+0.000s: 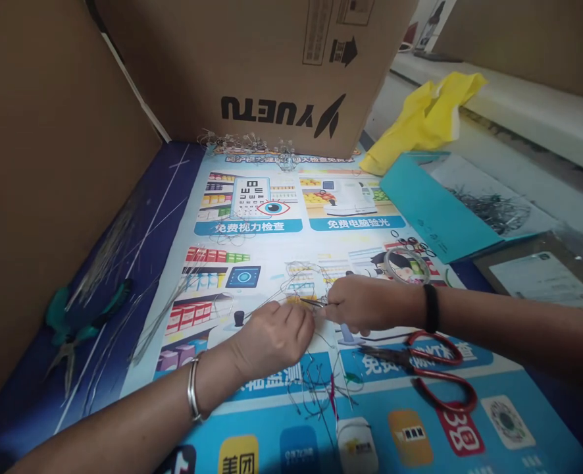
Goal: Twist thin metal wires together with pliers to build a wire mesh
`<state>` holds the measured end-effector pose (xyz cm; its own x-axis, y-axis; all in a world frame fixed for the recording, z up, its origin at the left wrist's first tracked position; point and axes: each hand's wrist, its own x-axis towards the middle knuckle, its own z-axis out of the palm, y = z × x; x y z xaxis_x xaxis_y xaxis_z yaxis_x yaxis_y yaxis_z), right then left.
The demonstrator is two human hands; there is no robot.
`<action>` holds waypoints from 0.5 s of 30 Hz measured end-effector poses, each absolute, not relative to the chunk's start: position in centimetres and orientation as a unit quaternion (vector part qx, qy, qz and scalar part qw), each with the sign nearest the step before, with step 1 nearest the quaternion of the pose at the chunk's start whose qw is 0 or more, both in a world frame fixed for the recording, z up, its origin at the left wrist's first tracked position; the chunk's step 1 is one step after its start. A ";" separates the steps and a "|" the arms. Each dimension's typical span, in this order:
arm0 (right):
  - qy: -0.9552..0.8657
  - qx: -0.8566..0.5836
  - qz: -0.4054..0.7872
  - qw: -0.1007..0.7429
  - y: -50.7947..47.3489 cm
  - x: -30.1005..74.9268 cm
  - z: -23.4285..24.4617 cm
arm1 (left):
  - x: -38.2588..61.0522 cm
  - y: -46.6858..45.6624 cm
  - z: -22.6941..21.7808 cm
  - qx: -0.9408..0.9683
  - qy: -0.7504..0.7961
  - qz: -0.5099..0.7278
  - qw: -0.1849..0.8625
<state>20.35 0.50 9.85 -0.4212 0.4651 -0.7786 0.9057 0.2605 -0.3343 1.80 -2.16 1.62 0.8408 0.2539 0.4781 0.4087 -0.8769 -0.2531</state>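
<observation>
My left hand [279, 332], with a silver bangle on the wrist, is closed at the middle of the printed sheet. Thin wire [294, 280] loops out just above its fingers, and the pinch itself is hidden. Close beside it on the right, my right hand [363, 303] is closed on a slim dark-pointed tool [312, 302] aimed at the left fingers; its exact kind is too small to tell. Below the hands lie several bent wire pieces [316, 388], with small green and red bits among them. Red-handled scissors [422, 365] rest below my right wrist.
Teal-handled pliers [69, 329] and straight wires [106, 253] lie at left. Cardboard [272, 52] walls the back and left. Wire pieces [247, 141] sit along its foot. At right are a clear ring [406, 265], a teal folder [434, 210] holding wire bits, and a yellow cloth [422, 122].
</observation>
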 end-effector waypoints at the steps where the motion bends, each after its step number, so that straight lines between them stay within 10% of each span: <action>1: 0.733 0.475 -0.402 0.276 0.5 20.1 10.0 | 1.9 -2.2 1.6 -0.945 -0.171 -0.223 0.171; 15: 0.778 0.428 -0.334 0.317 0.6 19.8 10.9 | 2.5 -2.7 1.8 -0.946 -0.154 -0.247 0.143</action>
<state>19.84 0.63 10.93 -0.4337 0.4534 -0.7786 0.8770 0.4108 -0.2493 2.54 -2.67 1.79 0.8311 0.2203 0.5106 0.3616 -0.9117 -0.1952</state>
